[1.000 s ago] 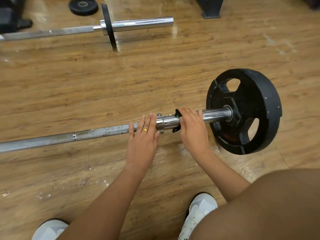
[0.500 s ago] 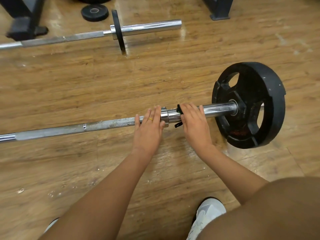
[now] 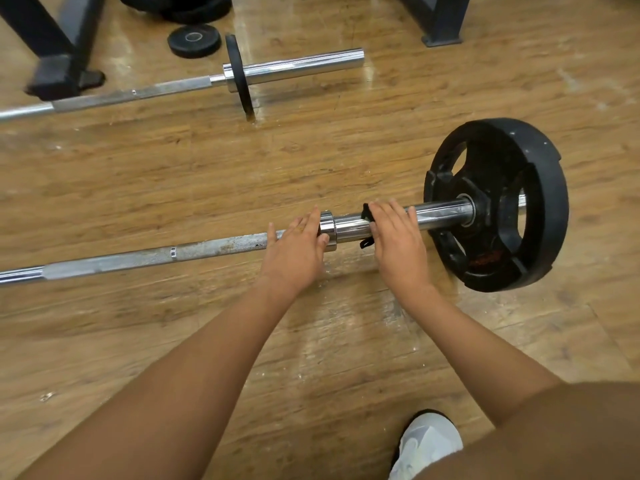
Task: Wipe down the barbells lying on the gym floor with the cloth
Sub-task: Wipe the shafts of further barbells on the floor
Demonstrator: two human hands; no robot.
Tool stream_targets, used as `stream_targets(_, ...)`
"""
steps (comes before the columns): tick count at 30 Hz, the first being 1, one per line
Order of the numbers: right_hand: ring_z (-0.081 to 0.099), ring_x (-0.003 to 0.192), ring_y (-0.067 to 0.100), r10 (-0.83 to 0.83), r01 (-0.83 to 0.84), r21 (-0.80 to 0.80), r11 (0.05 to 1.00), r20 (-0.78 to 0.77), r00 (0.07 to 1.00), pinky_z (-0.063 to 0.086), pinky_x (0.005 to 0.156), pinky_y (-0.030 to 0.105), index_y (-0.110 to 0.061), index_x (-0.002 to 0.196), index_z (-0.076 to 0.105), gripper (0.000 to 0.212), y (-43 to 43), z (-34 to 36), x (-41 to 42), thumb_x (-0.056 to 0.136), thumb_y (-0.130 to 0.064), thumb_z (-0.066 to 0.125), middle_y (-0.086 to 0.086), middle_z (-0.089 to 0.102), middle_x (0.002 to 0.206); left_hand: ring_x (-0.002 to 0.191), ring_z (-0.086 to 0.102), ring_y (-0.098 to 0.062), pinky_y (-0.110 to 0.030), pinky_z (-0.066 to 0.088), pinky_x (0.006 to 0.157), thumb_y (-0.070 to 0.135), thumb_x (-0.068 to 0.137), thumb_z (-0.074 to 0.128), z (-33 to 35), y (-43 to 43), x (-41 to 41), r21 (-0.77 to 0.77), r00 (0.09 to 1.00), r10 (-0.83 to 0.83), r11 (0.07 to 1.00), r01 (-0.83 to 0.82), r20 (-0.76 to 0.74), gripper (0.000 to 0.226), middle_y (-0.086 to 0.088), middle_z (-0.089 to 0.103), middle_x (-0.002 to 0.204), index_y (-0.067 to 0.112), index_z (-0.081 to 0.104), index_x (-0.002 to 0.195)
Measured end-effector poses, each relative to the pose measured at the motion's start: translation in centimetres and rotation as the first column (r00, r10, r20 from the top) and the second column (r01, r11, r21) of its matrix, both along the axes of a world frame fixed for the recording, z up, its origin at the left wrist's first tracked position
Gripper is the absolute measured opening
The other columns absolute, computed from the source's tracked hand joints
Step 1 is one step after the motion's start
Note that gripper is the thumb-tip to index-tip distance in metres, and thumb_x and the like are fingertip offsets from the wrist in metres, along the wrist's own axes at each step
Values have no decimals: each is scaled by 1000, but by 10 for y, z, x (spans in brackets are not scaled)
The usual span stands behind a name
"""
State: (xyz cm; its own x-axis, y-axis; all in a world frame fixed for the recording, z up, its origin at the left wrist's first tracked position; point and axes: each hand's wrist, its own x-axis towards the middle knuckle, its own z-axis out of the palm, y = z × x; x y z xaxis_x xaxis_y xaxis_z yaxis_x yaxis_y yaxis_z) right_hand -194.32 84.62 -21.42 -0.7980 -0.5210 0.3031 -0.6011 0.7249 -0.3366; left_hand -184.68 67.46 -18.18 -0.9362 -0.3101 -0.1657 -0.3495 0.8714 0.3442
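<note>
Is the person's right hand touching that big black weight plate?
Apart. The head view shows bare chrome sleeve between the right hand and the weight plate.

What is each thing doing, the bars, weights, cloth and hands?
Near barbell: lying on the floor
Big plate: upright on near barbell's sleeve
Cloth: pressed against that sleeve
Right hand: grips cloth
Left hand: rests on shaft
Far barbell: lying untouched
Small plate: flat on floor
</note>
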Motion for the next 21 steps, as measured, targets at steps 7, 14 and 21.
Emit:
stream_targets(7, 37, 145, 24, 60, -59, 35, 998, -5, 998, 15, 124, 49, -13, 145, 48, 41, -3, 1, -14, 105, -20, 42, 4, 53, 146, 155, 7, -17, -57, -4, 121, 38, 109, 21, -2, -9, -11, 30, 1000, 18, 999, -18, 5, 57, 2, 20, 166, 23, 4, 161)
stream_targets(14, 34, 146, 28, 53, -51, -37, 998, 54, 997, 13, 123, 52, -11, 145, 48, 40, -13, -1, -12, 106, -20, 42, 5, 53, 146, 155, -1, -14, -58, 1, 122, 38, 109, 20, -7, -6, -10, -37, 994, -88, 996, 85, -65, 59, 7, -5, 168, 21, -2, 161)
stream_targets(21, 32, 147, 23, -31, 34, -26, 999, 108, 994, 5, 125, 48, -15, 147, 47, 42, -14, 8, -36, 108, -27, 36, 4, 53, 147, 155, 2, -14, -66, -1, 118, 37, 110, 18, -6, -18, -28, -77, 994, -103, 992, 101, -29, 56, 9, 0, 168, 24, 1, 161)
